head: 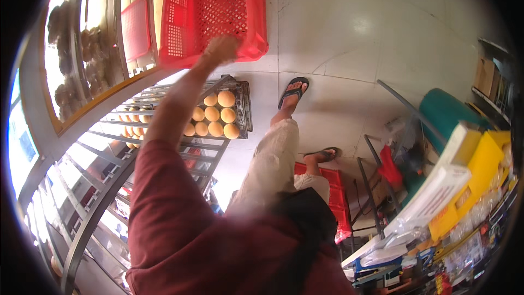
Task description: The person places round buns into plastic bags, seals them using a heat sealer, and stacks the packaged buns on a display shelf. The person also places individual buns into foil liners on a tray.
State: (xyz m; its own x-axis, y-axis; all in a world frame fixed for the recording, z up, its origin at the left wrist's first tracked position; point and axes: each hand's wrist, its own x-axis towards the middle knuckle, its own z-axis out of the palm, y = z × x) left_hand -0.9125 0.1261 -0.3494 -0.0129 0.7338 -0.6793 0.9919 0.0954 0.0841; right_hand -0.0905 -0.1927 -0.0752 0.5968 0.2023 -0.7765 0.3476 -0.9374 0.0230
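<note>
My left hand (224, 48) reaches forward to the near rim of a red plastic crate (257, 16), its fingers curled at the edge; hand and rim are slightly blurred. The crate has perforated walls and floor, and nothing shows inside the visible part. My right hand is out of view. Below my left forearm, a dark baking tray (245, 108) with rows of round golden buns (212, 113) sticks out of a metal rack (204, 146).
Left of the crate stands a display case (98, 108) with packaged goods and a pink tray (135, 28). More red crates (327, 180) stand behind my right foot. To the right are metal bars (409, 108), a green cylindrical object (446, 114) and a cluttered shelf with yellow packaging (470, 188).
</note>
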